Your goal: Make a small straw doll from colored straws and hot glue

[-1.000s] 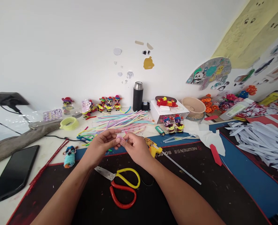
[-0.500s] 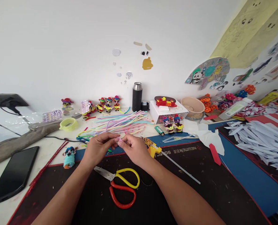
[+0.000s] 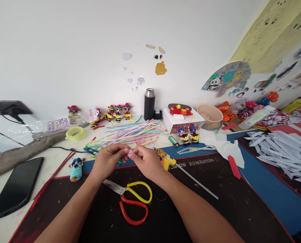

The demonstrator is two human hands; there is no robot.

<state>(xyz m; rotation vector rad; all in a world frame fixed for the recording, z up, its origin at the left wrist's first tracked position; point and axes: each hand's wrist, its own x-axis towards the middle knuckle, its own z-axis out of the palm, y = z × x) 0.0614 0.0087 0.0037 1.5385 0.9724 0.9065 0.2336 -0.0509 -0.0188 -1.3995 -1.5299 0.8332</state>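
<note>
My left hand (image 3: 108,160) and my right hand (image 3: 146,160) meet above the back of the dark mat, each pinching between thumb and fingertips. Between them is a small lilac pipe-cleaner piece (image 3: 130,152), mostly covered by the fingers. Just behind the hands lies a loose pile of pastel pipe cleaners (image 3: 130,131). Scissors (image 3: 122,191) with one yellow and one red handle rest on the mat beneath my wrists. Beside my right hand is a yellow glue gun (image 3: 168,162), a long glue stick coming out of its back.
A small turquoise-bodied doll (image 3: 75,169) and a black phone (image 3: 17,185) lie to the left. Along the wall stand several figurines (image 3: 118,112), a black flask (image 3: 149,104) and a white box (image 3: 183,121). White paper strips (image 3: 284,155) are heaped at the right.
The camera view has shifted very slightly. Both hands keep their pinch on the lilac piece, with only tiny finger movement.
</note>
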